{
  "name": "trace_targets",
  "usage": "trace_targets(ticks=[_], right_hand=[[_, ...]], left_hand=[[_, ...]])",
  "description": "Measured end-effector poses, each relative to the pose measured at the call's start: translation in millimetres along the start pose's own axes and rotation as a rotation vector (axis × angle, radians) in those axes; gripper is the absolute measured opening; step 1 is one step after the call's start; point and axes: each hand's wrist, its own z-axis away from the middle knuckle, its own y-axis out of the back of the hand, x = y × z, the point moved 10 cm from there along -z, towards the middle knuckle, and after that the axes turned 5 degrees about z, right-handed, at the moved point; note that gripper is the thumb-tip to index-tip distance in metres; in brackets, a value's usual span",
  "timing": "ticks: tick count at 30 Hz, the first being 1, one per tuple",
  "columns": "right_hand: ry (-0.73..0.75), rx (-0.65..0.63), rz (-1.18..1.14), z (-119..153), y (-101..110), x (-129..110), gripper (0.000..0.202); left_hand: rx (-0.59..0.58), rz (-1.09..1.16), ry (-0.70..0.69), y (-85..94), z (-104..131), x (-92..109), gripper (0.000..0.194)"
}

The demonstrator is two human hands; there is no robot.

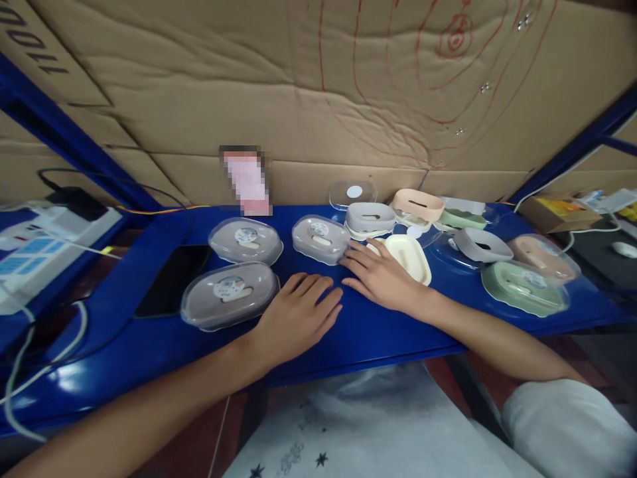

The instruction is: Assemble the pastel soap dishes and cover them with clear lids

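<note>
My left hand [298, 318] rests on the blue table with its fingers spread, beside a grey box with a clear lid [229, 295]. My right hand [378, 275] also has its fingers apart; its fingertips are at the right end of another lidded grey box [321, 239]. Partly behind that hand lies a cream tray [411, 257]. A third lidded grey box [245, 240] sits at the left. Neither hand holds anything.
Farther right are an open grey box [371, 218], a peach box [418, 204], a lidded green box [525, 287] and a lidded pink box [545, 257]. A black phone-like slab [174, 280] and cables lie left. Cardboard [298, 99] stands behind.
</note>
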Motion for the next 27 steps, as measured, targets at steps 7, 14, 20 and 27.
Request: trace_targets(ticks=[7,14,20,27], right_hand=[[-0.139,-0.089,0.079,9.8,14.6,29.8,0.040],[-0.392,-0.304,0.303,34.2,18.6,58.9,0.050],[0.021,-0.219,-0.058,25.8,15.1,-3.6,0.020],[-0.072,0.006,-0.112,24.0,33.0,36.9,0.030]], left_hand=[[-0.028,0.047,-0.017,-7.4,1.4,0.7,0.019],[-0.057,0.093,-0.016,-14.5,2.4,-1.2,0.022],[-0.050,0.102,-0.015,-13.4,3.9,-0.9,0.030],[-0.163,0.118,-0.056,-31.9,7.7,1.1,0.053]])
